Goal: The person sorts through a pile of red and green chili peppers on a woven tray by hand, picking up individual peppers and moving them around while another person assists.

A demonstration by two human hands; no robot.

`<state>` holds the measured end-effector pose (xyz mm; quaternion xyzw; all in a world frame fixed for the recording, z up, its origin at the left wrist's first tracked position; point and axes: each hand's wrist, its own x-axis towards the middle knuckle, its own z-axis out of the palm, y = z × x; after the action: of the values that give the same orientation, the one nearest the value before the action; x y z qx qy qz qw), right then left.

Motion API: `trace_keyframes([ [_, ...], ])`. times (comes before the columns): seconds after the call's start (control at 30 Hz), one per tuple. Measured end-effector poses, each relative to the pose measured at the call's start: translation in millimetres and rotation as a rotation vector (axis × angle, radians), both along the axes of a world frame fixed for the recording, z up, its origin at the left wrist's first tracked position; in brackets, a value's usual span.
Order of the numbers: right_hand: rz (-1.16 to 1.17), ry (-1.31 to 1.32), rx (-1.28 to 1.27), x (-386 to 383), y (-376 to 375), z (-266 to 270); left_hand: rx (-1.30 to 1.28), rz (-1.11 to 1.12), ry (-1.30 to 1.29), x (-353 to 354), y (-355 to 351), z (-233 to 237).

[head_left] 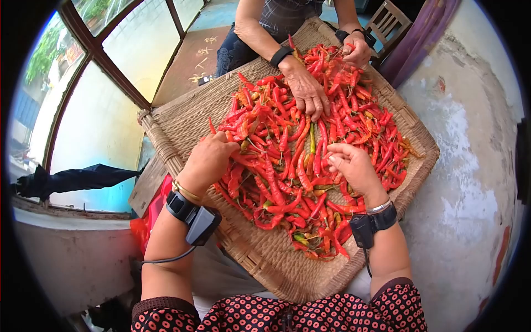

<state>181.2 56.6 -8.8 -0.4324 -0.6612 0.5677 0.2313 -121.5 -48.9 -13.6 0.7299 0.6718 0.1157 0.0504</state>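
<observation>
Red chili peppers point(271, 171) lie heaped across a woven basket tray point(257, 257), with a few green and yellowish ones among them. At the heap's left edge is my left hand point(206, 157), its fingers closed; the tip of a red chili pepper point(211, 126) sticks up just beyond the knuckles. My right hand point(357, 169) hovers over the right part of the heap with fingers curled in and thumb near the index finger. What those fingers hold, if anything, is too small to tell.
Across the tray, another person's one hand point(307, 91) rests on the peppers and their other hand point(357, 50) is at the far corner. A dark folded umbrella point(91, 180) lies by the window at left. A rough wall point(459, 155) stands close on the right.
</observation>
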Motion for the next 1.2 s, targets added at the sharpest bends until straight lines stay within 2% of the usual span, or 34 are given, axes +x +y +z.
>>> trace_keyframes([
  [0.17,0.055,-0.043,0.046,-5,-6,4,-0.016,0.011,0.04,10,-3,20],
  [0.3,0.21,0.009,0.073,-16,-19,13,0.166,-0.202,-0.35,43,-5,33],
  [0.37,0.345,0.019,0.172,-24,-29,21,0.16,-0.277,-0.509,67,-5,30],
  [0.43,0.428,0.061,0.276,-29,-35,22,0.082,-0.324,-0.528,88,-5,28],
  [0.47,0.455,0.129,0.299,-29,-35,15,0.151,-0.344,-0.586,98,-4,21],
  [0.5,0.455,0.131,0.305,-28,-36,11,0.142,-0.347,-0.522,105,-2,16],
  [0.57,0.425,0.209,-0.052,-25,-35,8,0.084,-0.328,-0.402,112,-1,16],
  [0.6,0.422,0.21,-0.041,-24,-33,12,0.091,-0.334,-0.398,110,3,20],
  [0.67,0.318,0.104,-0.206,-21,-29,21,0.084,-0.293,-0.347,99,10,29],
  [0.7,0.263,0.053,-0.293,-18,-28,24,0.104,-0.141,-0.237,91,14,33],
  [0.77,0.179,0.08,-0.266,-10,-13,16,0.201,0.071,-0.158,68,26,33],
  [0.83,-0.039,0.544,-0.324,-2,3,4,0.172,0.217,-0.055,51,36,31],
  [0.9,-0.384,0.742,-0.315,-1,6,12,0.156,0.272,0.022,37,43,19],
  [0.97,-0.383,0.73,-0.353,7,8,4,0.096,0.285,0.026,31,49,12],
  [1.03,-0.16,0.375,-0.312,1,2,3,0.036,0.295,0.025,30,53,8],
  [1.1,0.093,0.149,-0.091,-16,-19,10,0.004,0.311,0.031,28,55,7],
  [1.13,0.302,0.089,0.088,-23,-26,8,0.037,0.303,0.029,27,55,4],
  [1.17,0.501,0.013,0.52,-28,-31,5,0.035,0.306,0.03,27,54,4],
  [1.2,0.57,-0.038,0.658,-33,-38,2,0.005,0.304,0.045,30,53,9],
])
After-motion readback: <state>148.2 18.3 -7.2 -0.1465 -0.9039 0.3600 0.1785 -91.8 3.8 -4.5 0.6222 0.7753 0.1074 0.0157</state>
